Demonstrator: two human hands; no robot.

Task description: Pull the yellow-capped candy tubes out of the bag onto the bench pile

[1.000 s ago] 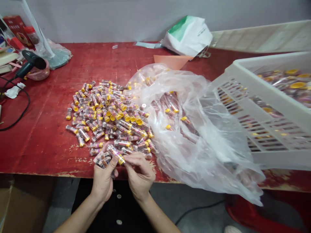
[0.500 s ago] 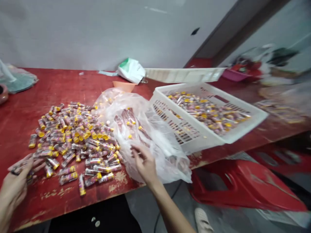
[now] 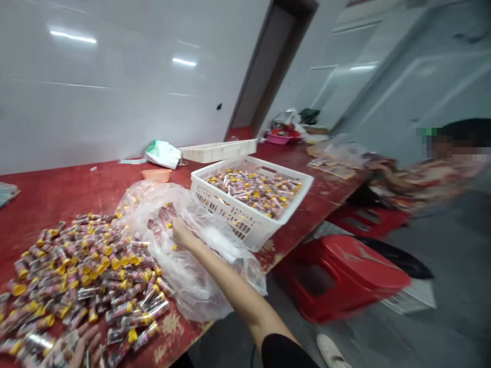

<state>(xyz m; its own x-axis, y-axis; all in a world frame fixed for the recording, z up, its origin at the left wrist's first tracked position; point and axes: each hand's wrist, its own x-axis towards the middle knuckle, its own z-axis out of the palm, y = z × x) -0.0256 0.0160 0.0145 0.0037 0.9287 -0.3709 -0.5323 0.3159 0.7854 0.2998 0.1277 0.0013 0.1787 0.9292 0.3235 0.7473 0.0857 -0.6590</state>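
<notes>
My right hand (image 3: 183, 234) reaches into a clear plastic bag (image 3: 199, 286), its fingers curled at the pinkish printed pieces with yellow ends (image 3: 163, 217) inside. What it grips there is hidden. At the lower left edge, my left hand (image 3: 82, 350) is partly cut off and blurred. Its fingers are around a clear printed packet (image 3: 63, 352). Right beside it a large pile of small clear tubes with yellow caps (image 3: 95, 266) spreads over the red table (image 3: 169, 337).
A white slotted crate (image 3: 218, 212) full of similar tubes stands behind the bag. Farther back are a shallow white tray (image 3: 218, 152), an orange bowl (image 3: 156, 176) and a white-green packet (image 3: 163, 153). Red stools (image 3: 345, 271) stand at the right; another person (image 3: 433, 174) sits beyond.
My right hand has moved farther into the bag, onto its contents. The view has swung to the right, and my left hand now sits lower, against the pile's near edge.
</notes>
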